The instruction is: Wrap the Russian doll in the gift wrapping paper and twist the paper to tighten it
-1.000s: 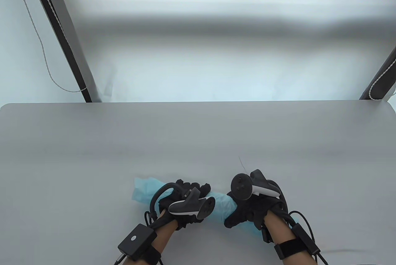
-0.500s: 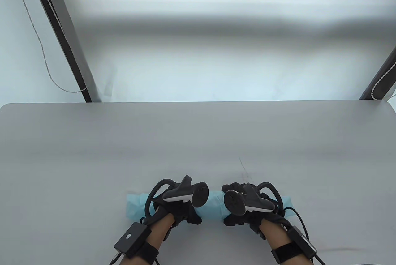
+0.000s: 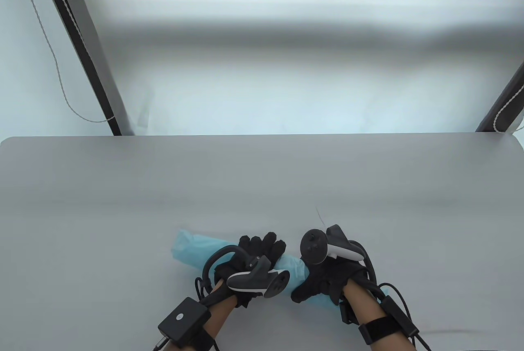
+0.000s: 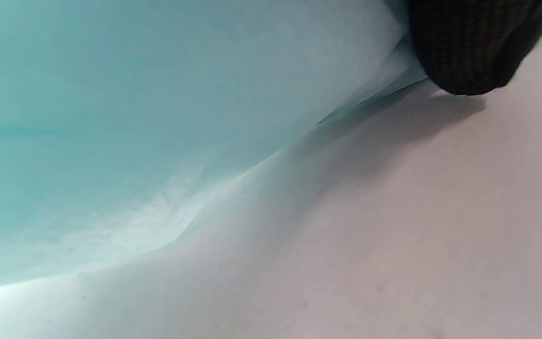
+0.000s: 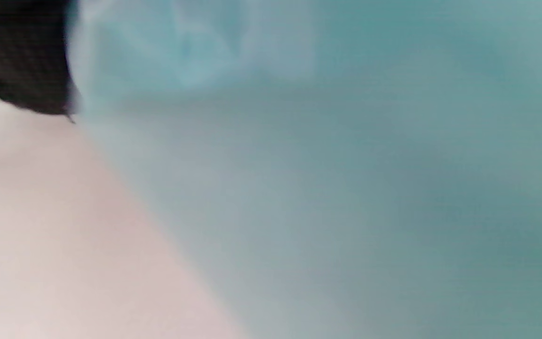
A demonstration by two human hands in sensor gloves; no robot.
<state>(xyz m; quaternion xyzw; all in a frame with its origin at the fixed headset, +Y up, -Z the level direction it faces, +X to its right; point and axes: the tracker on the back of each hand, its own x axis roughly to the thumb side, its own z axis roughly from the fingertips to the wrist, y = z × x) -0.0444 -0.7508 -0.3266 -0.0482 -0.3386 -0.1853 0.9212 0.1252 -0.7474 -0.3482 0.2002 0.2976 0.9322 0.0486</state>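
Wrapped bundle: a long roll of light blue gift wrapping paper [image 3: 295,268] is seen lying slanted near the front edge of the desk [image 3: 262,179], its left end farther from the person than its right end.
Russian doll: not seen; whether it lies inside the paper cannot be told from the pictures.
Left hand: the left hand [image 3: 249,263] is laid over the roll just left of its middle, with the gloved fingers [image 3: 262,244] bent over the far side of the paper, so the paper is gripped.
Right hand: the right hand [image 3: 323,281] is closed round the right part of the roll, and the paper is clamped in it; a small blue edge is seen below the palm.
Between the hands: a short bare stretch of paper is left showing.
Left end: a loose, crumpled paper end [image 3: 186,246] is seen sticking out past the left hand.
Left wrist view: blue paper [image 4: 148,117] is seen close above the desk surface [image 4: 393,235], with one dark fingertip [image 4: 468,47] against it.
Right wrist view: the picture is filled by blurred blue paper [image 5: 346,165], with a dark glove part [image 5: 17,52] at the upper left corner.
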